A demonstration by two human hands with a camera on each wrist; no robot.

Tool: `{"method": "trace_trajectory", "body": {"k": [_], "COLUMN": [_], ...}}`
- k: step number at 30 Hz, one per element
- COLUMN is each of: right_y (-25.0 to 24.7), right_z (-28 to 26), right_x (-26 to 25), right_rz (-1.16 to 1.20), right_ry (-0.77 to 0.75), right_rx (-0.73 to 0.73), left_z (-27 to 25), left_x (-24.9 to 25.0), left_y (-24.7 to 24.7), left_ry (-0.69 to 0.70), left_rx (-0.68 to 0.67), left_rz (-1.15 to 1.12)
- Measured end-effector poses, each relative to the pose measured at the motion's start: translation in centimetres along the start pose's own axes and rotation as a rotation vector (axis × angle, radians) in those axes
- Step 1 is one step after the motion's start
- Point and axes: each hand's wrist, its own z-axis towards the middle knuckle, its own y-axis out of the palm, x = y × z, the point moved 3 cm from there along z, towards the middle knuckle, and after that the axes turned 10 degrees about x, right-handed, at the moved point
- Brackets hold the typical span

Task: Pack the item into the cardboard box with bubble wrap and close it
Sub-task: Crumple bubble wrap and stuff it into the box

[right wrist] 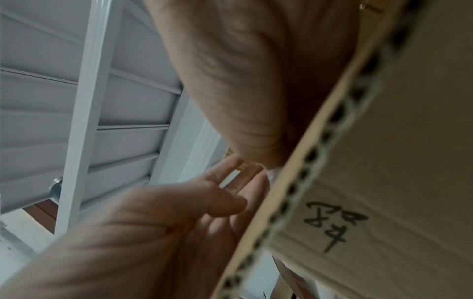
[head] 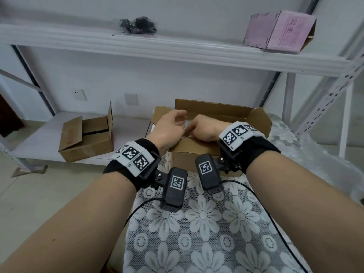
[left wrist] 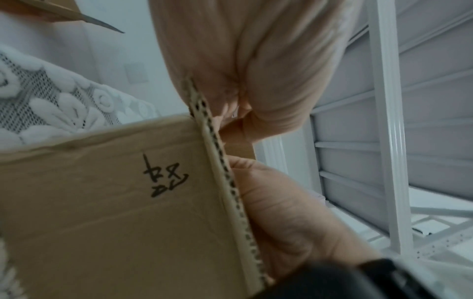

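The cardboard box (head: 220, 119) stands open on the lace-covered table (head: 206, 223), its four flaps raised, the near flap (head: 189, 144) tilted up toward the person. Both hands reach over that near flap into the box. Between them, inside the opening, a patch of clear, shiny bubble wrap (head: 188, 125) shows; the item itself is hidden under the hands and cannot be made out.

The left hand (head: 167, 129) hangs over the left part of the opening, wrist bent, fingers loosely curled and pointing down toward the wrap. From the head view it is not clear whether they pinch it. In the right wrist view the left hand's fingers (right wrist: 225, 202) are slightly bent and spread beside the flap's corrugated edge, with something clear and glossy at their tips, so a grip cannot be confirmed.

The right hand (head: 206, 128) is bent down into the box just beside the left, its fingers out of sight below the flap; whether it holds anything cannot be told. The left wrist view shows black handwriting (left wrist: 163, 178) on the outer face of the near flap.

Behind stands a white metal shelf (head: 177, 50). On its lower level, left of the box, sits a second open carton (head: 86, 138); on the upper level lie a pink box (head: 279, 30) and a black bundle in plastic (head: 137, 24)
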Motion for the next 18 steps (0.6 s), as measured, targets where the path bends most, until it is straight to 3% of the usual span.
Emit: {"method": "trace_trajectory", "body": {"k": [3,5,10,15,18], "right_y": [0.4,0.2,-1.5,-0.3,-0.3], "right_z": [-0.2,-0.6,-2.2,-3.3,-3.3], "right_x": [-0.4,-0.2,0.5,0.5,1.1], "right_rz": [-0.086,-0.070,0.141,0.110,0.142], "right_ry": [-0.002,0.004,0.024,-0.003,0.012], "right_rx": [-0.051,-0.011,0.347,0.026,0.005], "left_z": [-0.3,-0.4,-0.7,-1.5,-1.9], "left_x": [0.1,0.2,1.1,2.2,2.6], "left_y": [0.2,0.5,1.3,1.8,2.1], "left_ry": [0.020,0.053,0.140,0.132,0.151], "left_rx": [-0.034,-0.036,-0.052,-0.107,-0.162], "left_rz": [0.031,0.141,0.463,0.613,0.648]}}
